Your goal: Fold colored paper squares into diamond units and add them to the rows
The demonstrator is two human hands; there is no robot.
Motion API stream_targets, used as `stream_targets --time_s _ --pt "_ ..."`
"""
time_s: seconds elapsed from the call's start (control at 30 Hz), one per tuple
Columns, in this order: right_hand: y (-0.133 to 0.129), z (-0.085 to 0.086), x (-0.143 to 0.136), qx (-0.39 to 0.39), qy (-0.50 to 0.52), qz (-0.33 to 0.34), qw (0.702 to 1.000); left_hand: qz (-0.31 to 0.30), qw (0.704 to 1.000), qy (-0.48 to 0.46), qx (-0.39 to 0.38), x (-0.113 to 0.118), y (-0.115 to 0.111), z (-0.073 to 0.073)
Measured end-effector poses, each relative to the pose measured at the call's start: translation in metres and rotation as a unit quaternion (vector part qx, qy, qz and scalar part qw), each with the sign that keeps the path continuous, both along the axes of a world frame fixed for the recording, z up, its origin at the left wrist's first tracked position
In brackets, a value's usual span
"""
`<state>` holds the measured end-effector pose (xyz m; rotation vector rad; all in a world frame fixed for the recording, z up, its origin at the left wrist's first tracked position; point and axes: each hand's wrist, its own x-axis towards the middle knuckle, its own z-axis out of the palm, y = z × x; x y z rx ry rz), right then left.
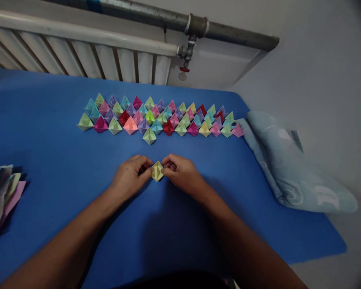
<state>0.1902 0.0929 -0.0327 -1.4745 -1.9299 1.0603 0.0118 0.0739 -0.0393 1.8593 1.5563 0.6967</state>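
Observation:
Between my two hands is a small yellow folded paper boat (157, 171), held just above or on the blue surface. My left hand (134, 172) pinches its left corner between thumb and fingers. On the opposite corner, my right hand (180, 170) has a matching pinch. Just beyond them sits a single pale green paper boat (149, 136). Behind it, several rows of folded paper boats (169, 128) in pink, red, purple, turquoise, green and yellow stand close together.
A stack of coloured paper sheets (6, 200) lies at the left edge. On the right is a folded light blue blanket (295, 168). The blue surface (63, 172) meets a white radiator (102, 60) at the back, with a metal pipe (234, 34) and red-handled valve (184, 69).

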Motion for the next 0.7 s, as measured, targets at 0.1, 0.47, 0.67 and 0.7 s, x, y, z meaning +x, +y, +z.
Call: stream_targets --time_s 0.1,0.47,0.67,0.7 --pt "0.0002 0.0019 -0.0036 -0.005 -0.034 -0.004 0.999 0.02 0.999 0.038 -0.011 0.0058 0.0022 0.001" --pt "0.0048 0.0047 -0.0075 0.012 -0.13 0.016 0.991 0.005 0.992 0.122 -0.032 0.0115 0.0062 0.0077" --pt "0.0059 0.007 -0.0069 -0.007 -0.116 0.019 0.993 0.009 0.991 0.117 -0.071 0.011 0.0079 0.009" --pt "0.0058 0.0075 -0.0071 -0.005 -0.119 0.018 0.993 0.01 0.99 0.12 -0.074 0.0114 0.0084 0.0095"
